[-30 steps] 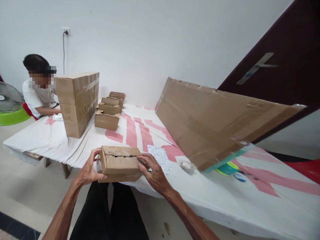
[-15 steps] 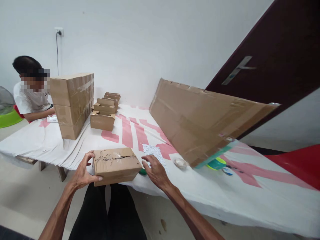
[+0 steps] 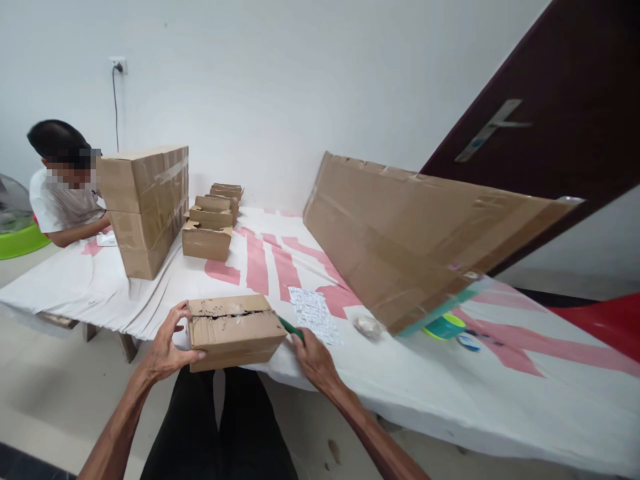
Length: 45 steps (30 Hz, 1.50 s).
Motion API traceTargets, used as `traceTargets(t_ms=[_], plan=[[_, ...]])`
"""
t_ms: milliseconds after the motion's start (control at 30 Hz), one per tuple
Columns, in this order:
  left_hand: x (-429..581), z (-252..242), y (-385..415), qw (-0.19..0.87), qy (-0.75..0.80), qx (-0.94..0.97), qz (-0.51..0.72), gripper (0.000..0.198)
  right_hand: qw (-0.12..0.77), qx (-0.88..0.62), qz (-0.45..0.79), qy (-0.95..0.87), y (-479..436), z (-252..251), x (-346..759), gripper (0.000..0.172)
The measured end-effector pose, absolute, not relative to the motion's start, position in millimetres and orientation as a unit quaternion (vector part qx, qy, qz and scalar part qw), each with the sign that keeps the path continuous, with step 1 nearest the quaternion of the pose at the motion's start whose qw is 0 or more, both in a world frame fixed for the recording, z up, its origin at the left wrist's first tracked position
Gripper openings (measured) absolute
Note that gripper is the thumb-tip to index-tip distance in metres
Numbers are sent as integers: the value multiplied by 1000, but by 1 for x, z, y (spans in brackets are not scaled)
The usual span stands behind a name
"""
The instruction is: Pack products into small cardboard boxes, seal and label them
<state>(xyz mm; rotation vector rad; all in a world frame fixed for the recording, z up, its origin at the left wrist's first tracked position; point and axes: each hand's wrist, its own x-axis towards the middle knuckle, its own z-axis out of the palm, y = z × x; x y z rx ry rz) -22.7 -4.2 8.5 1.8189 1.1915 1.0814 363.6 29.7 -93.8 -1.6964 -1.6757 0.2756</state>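
Observation:
A small closed cardboard box (image 3: 235, 333) is at the table's front edge, its top seam torn and ragged with dark scribble-like marks beside it. My left hand (image 3: 169, 343) grips the box's left end, thumb on the front face and fingers at the back corner. At the box's right end, my right hand (image 3: 316, 357) is closed on a slim green tool (image 3: 291, 328). The tool's far end lies hidden behind the box, so its exact kind cannot be made out. Just beyond my right hand lies a sheet of small white labels (image 3: 314, 315).
Stacked cardboard boxes (image 3: 150, 213) stand at the left, with several open boxes (image 3: 207, 240) behind. A big cardboard panel (image 3: 425, 240) leans at the right, near a plastic-wrapped bundle (image 3: 369, 327) and a teal tape roll (image 3: 444, 327). Another person (image 3: 70, 193) sits at the far left.
My right hand has closed around the green tool, which was lying mostly hidden beside the box. My left hand keeps its hold on the box. The view has shifted slightly.

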Motion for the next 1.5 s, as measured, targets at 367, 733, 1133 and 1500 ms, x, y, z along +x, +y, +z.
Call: traceTargets(t_ms=[367, 733, 1133, 1500], plan=[[-18, 7, 7, 370, 465, 692, 410, 64, 435, -452, 221, -747, 20, 86, 314, 35], [-16, 12, 5, 372, 459, 691, 418, 69, 302, -373, 137, -867, 48, 116, 263, 32], [-21, 7, 8, 364, 449, 706, 409, 69, 222, -439, 33, -870, 45, 139, 326, 34], [-39, 19, 28, 373, 418, 722, 405, 86, 467, -601, 121, -637, 13, -8, 393, 39]])
